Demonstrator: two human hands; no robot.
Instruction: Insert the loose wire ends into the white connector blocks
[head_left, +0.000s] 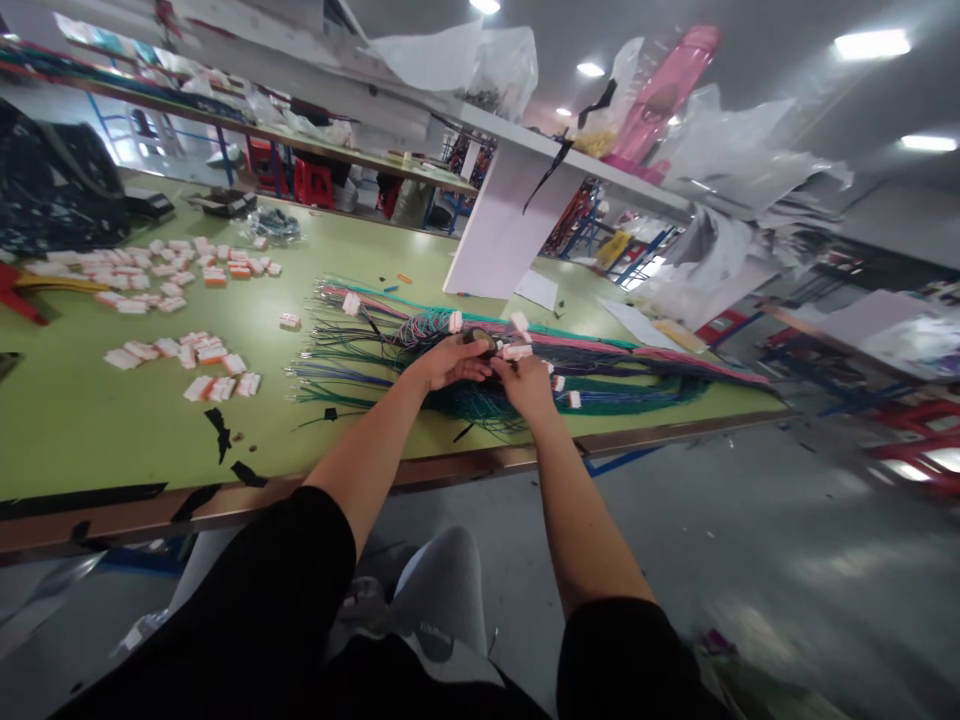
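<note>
At the near side, the operator's grey-clad knee (442, 585) is below the counter (67, 420). Black scraps (219, 432) lie on the counter close to its near edge, to the left of the wire bundle (637, 400). The wire bundle runs lengthwise along the counter, its loose wire ends (304, 370) fanned out toward the left.

Both hands are positioned over the middle of the bundle. Left hand (454, 362): thumb on a dark round item (480, 338), fingers curled in beneath it. Right hand (525, 385): fingers bent together beside a white connector (516, 352); whether they pinch the connector or a wire cannot be told. That connector is at the fingertips, above the wires.

Beyond and to the left, loose connectors (214, 352) are grouped on the counter, with a clear bag (276, 225) behind them. A white panel (517, 220) stands beyond the bundle, beneath a shelf loaded with plastic bags (461, 60). Red stools (313, 183) stand farther back.

Caution: the wires overlap closely, so a pull on one may drag or tangle its neighbours. Uneven tension may disturb the fanned ends. The scraps could cling to wires drawn across them, if adhesive.
</note>
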